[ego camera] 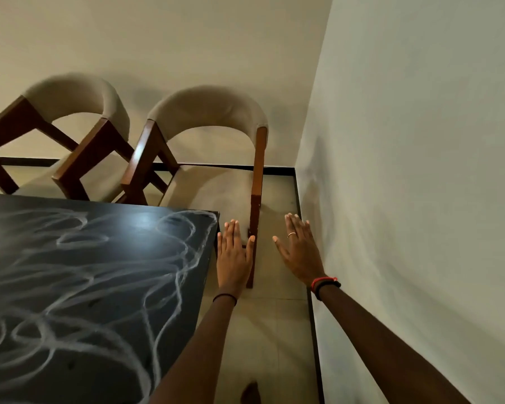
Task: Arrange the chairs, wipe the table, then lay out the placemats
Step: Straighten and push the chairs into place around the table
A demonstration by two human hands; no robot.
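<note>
**Black tabletop, two chairs at the far edge, both hands spread in the side gap**

Black and glossy, the tabletop [99, 287] fills the lower left, covered in pale looping streaks. Its near-right corner points into a narrow strip of floor [268, 330] that runs between the tabletop's right edge and the side wall [420, 199]. A dark skirting [315, 330] lines the foot of that wall.

Two chairs stand beyond the tabletop's far edge, each with a curved beige back on brown wooden legs. The left chair [70, 94] is angled, and its near leg is just beside the right chair [207, 109]. The right chair's seat lies close to the tabletop's corner, and its right leg [255, 217] comes down into the floor strip. Between that leg and the side wall some bare floor stays open.

The left hand [233, 258] is held flat with fingers straight, just beside the tabletop's right edge. Its thumb overlaps the chair leg; I cannot tell whether they touch. The right hand [299, 252], wearing a ring [291, 235], is spread flat near the side wall and holds nothing.
</note>
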